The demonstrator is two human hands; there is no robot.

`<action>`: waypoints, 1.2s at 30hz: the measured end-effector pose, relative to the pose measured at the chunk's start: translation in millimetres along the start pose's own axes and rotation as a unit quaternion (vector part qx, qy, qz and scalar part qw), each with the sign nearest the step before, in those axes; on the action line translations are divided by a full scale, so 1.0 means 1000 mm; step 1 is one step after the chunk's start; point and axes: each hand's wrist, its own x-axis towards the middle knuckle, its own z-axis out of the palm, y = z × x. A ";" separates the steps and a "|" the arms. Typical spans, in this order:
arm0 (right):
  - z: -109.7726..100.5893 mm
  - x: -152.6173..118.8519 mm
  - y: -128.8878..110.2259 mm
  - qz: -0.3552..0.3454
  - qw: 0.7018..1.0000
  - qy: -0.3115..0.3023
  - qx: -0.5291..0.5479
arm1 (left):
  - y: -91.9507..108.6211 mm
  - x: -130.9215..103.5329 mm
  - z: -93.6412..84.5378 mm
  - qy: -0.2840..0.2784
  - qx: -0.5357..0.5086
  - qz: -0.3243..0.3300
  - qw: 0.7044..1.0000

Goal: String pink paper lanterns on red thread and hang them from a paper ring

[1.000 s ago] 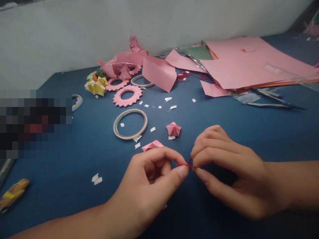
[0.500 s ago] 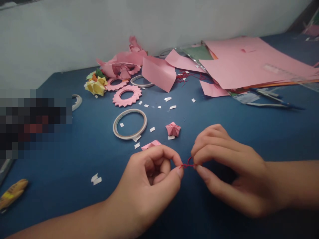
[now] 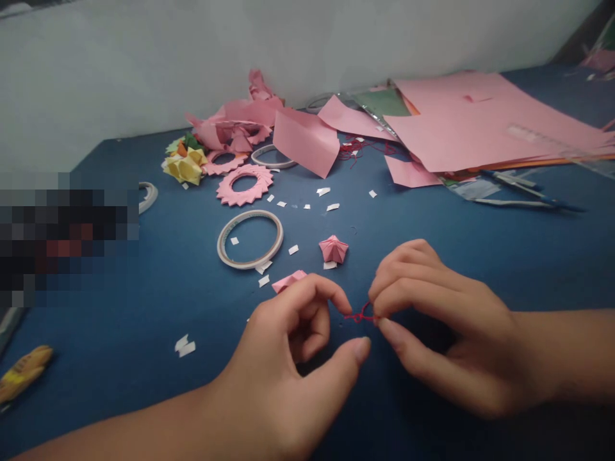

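Between thumb and index finger, my right hand (image 3: 446, 326) pinches a short red thread (image 3: 359, 317) with a small loop or knot in it. My left hand (image 3: 293, 358) has its thumb and index finger apart; the index fingertip is at the thread's left end, and its other fingers are curled. A folded pink paper star (image 3: 333, 248) lies just beyond the hands. Partly hidden behind my left hand is another folded pink paper piece (image 3: 287, 280).
A tape roll (image 3: 220, 246) and scattered white paper bits (image 3: 293, 250) lie beyond my left hand. Farther back are pink folded paper rings (image 3: 225, 186), a yellow paper flower (image 3: 185, 168), pink sheets (image 3: 461, 128) and a compass (image 3: 523, 192). A tan-handled object (image 3: 24, 374) lies at left.
My left thumb has moved down and away from the index finger, releasing its pinch on the red thread. The right hand stays in place, still holding the thread.
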 end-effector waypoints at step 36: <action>0.000 -0.001 0.001 -0.003 1.000 0.005 0.007 | -0.021 -0.002 0.001 0.156 0.248 0.378 0.878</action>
